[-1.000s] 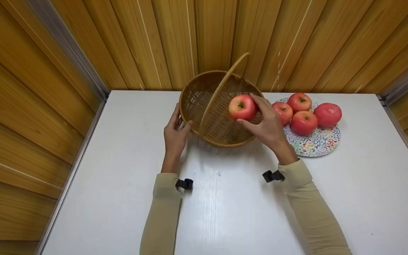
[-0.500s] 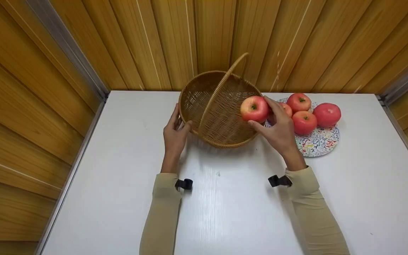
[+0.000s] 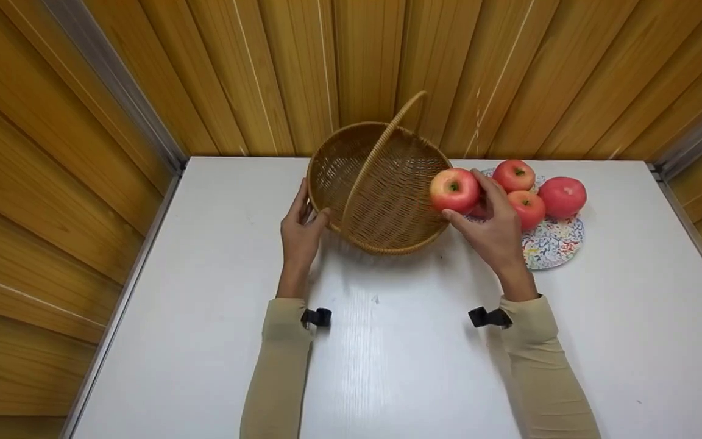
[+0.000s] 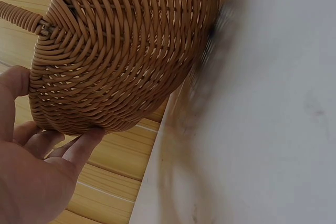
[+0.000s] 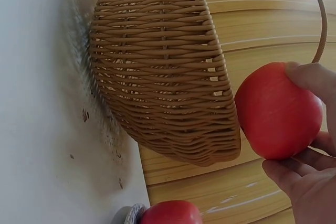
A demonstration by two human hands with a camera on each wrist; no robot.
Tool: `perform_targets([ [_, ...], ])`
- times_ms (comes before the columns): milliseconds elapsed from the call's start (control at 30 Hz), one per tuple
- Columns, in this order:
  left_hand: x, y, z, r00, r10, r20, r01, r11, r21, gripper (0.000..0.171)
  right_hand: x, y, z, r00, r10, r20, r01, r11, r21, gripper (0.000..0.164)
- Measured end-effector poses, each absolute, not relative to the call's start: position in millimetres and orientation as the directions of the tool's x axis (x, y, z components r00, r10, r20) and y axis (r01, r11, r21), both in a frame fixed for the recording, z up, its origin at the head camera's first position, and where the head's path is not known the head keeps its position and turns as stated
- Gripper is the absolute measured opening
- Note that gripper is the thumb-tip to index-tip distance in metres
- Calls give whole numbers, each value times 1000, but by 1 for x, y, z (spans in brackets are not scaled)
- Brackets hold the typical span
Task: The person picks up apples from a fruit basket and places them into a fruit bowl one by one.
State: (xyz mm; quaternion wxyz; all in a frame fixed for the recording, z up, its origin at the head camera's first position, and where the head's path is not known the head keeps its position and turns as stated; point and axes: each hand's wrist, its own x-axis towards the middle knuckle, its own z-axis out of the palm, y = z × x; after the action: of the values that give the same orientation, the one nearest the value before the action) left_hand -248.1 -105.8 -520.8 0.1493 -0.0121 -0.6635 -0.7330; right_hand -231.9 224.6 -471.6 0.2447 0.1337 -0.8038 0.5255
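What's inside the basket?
Nothing shows inside the basket: just bare weave under its handle. The right hand holds an apple beside the rim, outside it.

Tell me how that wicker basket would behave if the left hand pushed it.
The wicker basket looks open-weave, so probably light and likely to slide on the smooth white table. Its rounded underside and tall handle suggest it could rock or tip; the left hand steadies its rim.

Left hand (image 3: 300, 235) extended forward, thumb (image 4: 14, 85) and fingers (image 4: 79, 148) spread, forearm flat and straight. Right hand (image 3: 492, 228) raised ahead, fingers (image 5: 315, 80) curled in a grip, thumb opposed, wrist angled inward. Beige sleeves on both arms.
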Motion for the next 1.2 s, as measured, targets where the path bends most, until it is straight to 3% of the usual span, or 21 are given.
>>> perform_targets([
  [400, -249, -105, -520, -958, -204, 201, 218, -62, 974, 74, -229, 250, -471, -861, 121, 494, -445, 293, -846, 78],
  [667, -247, -105, -519, -958, -206, 198, 216, -68, 974, 72, -226, 269, -475, -881, 181, 437, -345, 386, -855, 79],
  [1200, -247, -105, -519, -957, -208, 201, 221, -79, 972, 73, -227, 293, -488, -926, 227, 302, -211, 351, -912, 83],
])
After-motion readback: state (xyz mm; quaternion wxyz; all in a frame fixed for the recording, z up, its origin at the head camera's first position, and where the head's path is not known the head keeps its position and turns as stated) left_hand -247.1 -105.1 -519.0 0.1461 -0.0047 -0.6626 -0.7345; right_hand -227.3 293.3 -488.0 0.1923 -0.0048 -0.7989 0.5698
